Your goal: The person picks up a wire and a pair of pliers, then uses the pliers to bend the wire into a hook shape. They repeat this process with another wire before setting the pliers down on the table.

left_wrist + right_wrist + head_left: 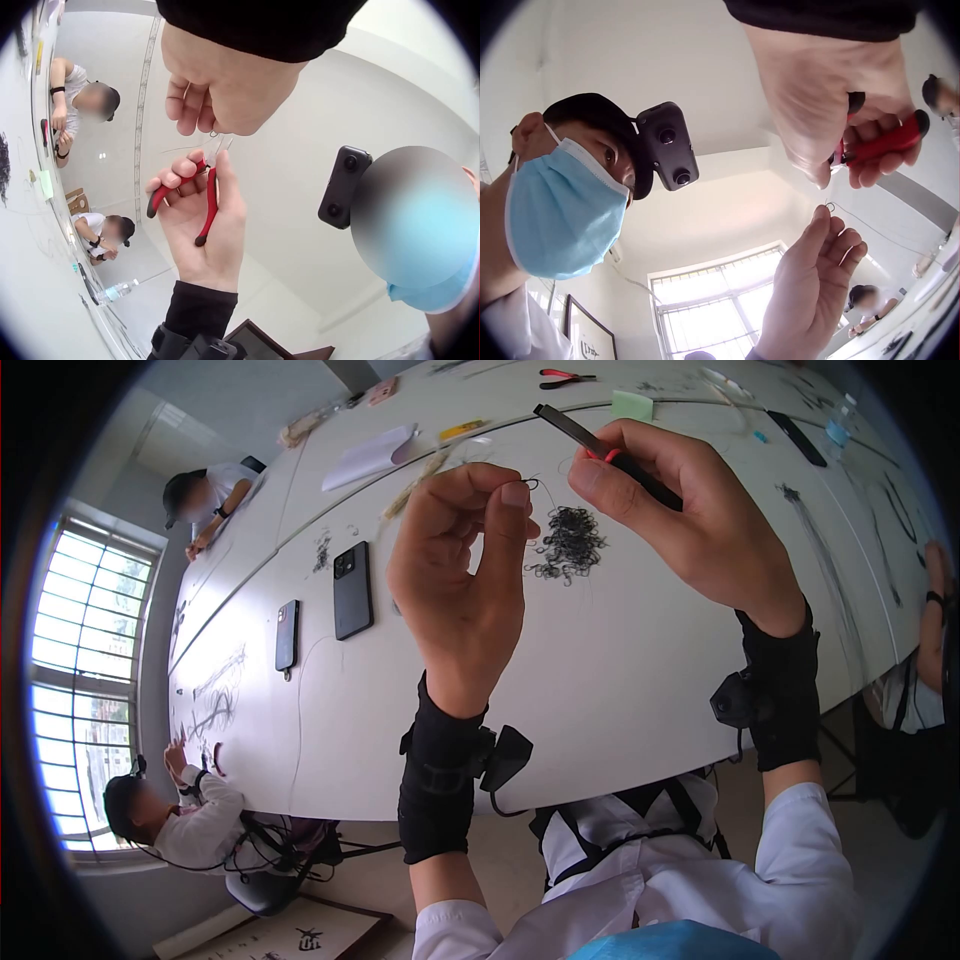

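Note:
My left hand (455, 560) pinches a small dark wire loop (531, 484) between thumb and forefinger, with a thin tail of wire trailing from it. My right hand (690, 510) grips red-and-black pliers (211, 206). In the left wrist view their slim metal tips stand parted, just beside the loop (214, 134). The right wrist view has a red handle (889, 146) across the curled fingers, and the left hand (810, 277) below with the loop at its fingertips. Both hands are raised over the white table (600, 690). A pile of small bent wire pieces (570, 545) lies beyond them.
Two phones, one black (351, 590) and a smaller one (287, 635), lie to the left. Long wire strands (825, 565) spread at right, near a water bottle (842, 422). Another pair of pliers (566, 378) lies at the far side. Other people sit around the table.

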`<move>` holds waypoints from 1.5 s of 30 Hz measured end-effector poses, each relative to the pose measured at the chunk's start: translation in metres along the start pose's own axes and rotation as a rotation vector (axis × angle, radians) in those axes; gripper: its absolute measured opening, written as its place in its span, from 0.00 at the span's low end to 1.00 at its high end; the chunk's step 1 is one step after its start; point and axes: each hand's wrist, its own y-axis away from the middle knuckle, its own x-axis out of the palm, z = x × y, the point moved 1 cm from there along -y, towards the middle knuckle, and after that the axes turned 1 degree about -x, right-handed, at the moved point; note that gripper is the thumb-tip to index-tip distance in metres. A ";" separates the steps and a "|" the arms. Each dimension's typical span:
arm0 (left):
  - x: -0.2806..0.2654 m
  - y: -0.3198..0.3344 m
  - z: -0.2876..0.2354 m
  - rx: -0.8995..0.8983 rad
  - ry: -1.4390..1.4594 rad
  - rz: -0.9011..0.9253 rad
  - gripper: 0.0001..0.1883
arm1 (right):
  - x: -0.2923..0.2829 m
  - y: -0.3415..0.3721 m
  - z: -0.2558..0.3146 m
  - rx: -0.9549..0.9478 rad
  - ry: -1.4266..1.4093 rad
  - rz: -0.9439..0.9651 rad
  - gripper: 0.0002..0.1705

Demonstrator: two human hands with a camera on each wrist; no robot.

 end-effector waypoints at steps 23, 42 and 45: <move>-0.001 -0.001 -0.001 -0.040 0.141 -0.030 0.09 | 0.010 0.005 0.009 -0.054 0.103 -0.012 0.22; -0.002 -0.001 0.000 -0.088 0.180 0.001 0.07 | 0.011 0.004 0.007 -0.069 0.134 -0.018 0.21; -0.002 0.000 0.000 -0.088 0.191 -0.013 0.07 | 0.011 0.004 0.007 -0.057 0.135 -0.010 0.21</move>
